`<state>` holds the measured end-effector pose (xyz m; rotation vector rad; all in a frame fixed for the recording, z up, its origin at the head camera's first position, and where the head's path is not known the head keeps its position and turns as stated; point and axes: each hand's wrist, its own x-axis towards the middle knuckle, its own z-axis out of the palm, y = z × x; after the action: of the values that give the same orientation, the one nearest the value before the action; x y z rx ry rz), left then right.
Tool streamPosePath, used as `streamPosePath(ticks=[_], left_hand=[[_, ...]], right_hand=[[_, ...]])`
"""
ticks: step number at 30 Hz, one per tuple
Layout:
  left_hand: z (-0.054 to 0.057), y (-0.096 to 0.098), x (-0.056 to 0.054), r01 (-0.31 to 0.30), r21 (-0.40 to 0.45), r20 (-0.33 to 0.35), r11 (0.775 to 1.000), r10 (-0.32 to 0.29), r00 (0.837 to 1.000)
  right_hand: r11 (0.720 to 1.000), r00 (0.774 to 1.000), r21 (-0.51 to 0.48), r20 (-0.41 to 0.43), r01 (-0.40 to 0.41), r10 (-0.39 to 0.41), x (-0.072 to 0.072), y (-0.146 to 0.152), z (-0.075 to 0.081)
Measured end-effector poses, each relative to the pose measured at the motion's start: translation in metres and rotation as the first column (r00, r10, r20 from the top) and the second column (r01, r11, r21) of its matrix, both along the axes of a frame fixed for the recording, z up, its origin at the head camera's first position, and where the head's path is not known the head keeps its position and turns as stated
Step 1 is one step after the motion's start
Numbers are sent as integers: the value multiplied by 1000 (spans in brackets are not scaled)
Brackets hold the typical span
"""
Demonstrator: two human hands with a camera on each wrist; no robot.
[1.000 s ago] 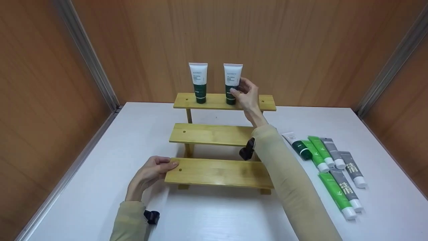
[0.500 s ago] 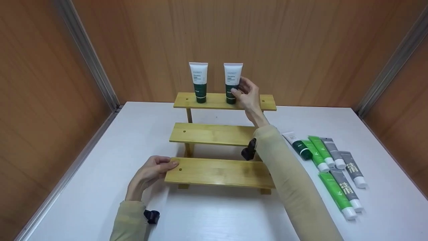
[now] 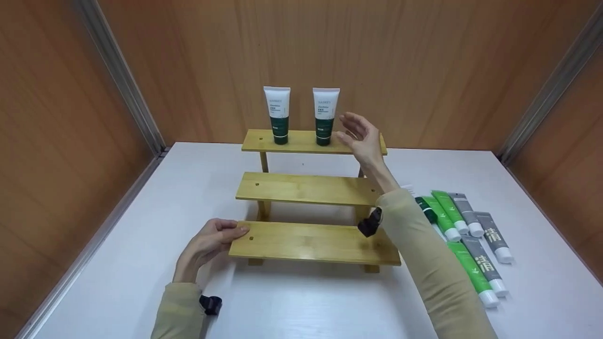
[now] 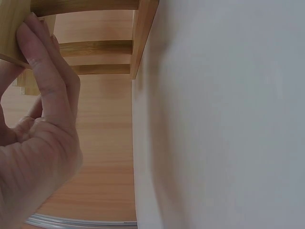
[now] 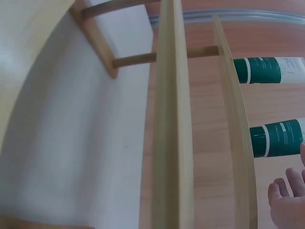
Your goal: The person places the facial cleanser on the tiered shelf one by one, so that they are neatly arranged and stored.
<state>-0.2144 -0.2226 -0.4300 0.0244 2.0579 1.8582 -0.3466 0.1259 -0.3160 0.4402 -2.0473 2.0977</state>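
Two white-and-green squeeze tubes stand upright on their caps on the top tier of a three-tier bamboo rack (image 3: 301, 189): a left tube (image 3: 279, 115) and a right tube (image 3: 325, 116). Just right of the right tube, my right hand (image 3: 365, 141) has its fingers spread and loosely bent, with nothing between them. In the right wrist view that hand (image 5: 288, 198) shows at the edge, apart from the tube (image 5: 276, 138). My left hand (image 3: 207, 245) pinches the left end of the bottom tier, thumb on top; the left wrist view shows its fingers (image 4: 45, 71) against the board.
On the white table (image 3: 301, 306) at the right lie several tubes: green ones (image 3: 473, 270), grey ones (image 3: 493, 235) and a white-and-green one (image 3: 425, 210) partly behind the right sleeve. Wood-grain panels (image 3: 424, 61) enclose the table at the back and sides.
My right hand has let go of the right tube and drawn away to the right and slightly toward me. The tube stays upright on the top tier. My left hand keeps its grip on the rack.
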Motion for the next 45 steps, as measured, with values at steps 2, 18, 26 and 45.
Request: streamPosePath(ticks=[2,18,26,45], left_hand=[[0,0,0,0,1,1,1000,0,1000],[-1,3,-4,8,-12,1,1000,-8,1000],[-2,1,-3,23,22,-10,1000,-23,1000],[-1,3,-3,13,22,-2,1000,-12,1000]], right_hand=[[999,1000,34,10,0,0,6,8,-2],[976,1000,218,-25,20,-15,69,88,-40],[945,998,319,-3,67,-70,97,129,-62],[894,982,447,164,14,-98,100,184,-114]])
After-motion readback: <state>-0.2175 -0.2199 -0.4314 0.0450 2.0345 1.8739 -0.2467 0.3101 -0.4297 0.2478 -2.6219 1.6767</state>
